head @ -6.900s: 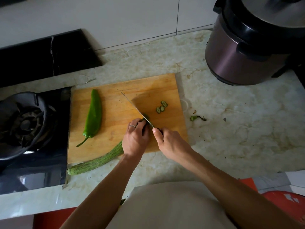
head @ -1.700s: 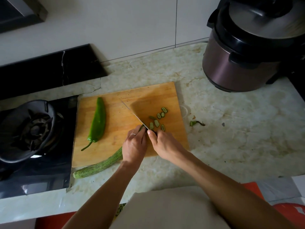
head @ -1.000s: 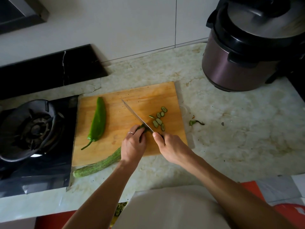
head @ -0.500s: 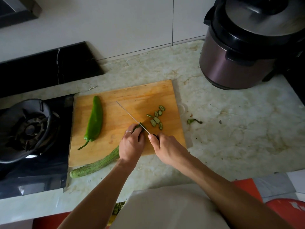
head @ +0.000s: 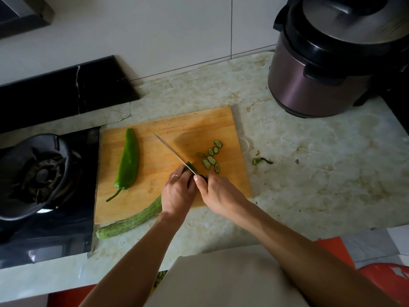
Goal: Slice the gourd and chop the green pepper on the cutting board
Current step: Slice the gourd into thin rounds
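Note:
A long striped gourd (head: pixel 130 222) lies slantwise over the near edge of the wooden cutting board (head: pixel 155 180), its tail hanging off onto the counter. My left hand (head: pixel 178 193) grips the gourd close to its cut end. In my right hand (head: pixel 218 192) is a knife (head: pixel 174 153) held by the handle, the blade resting across the gourd's tip and pointing up-left. Several thin gourd slices (head: pixel 211 157) are scattered to the right of the blade. A whole green pepper (head: pixel 128 161) lies on the board's left side.
A gas burner with a black pan support (head: pixel 35 176) borders the board on the left. A dark pressure cooker (head: pixel 332 60) stands at the back right. A trimmed stem scrap (head: pixel 261 161) lies on the marble counter (head: pixel 309 173) to the right of the board.
More gourd slices have gathered beside the blade over the last seconds. The knife has lifted and come down again at the gourd's cut end. My left hand keeps its hold.

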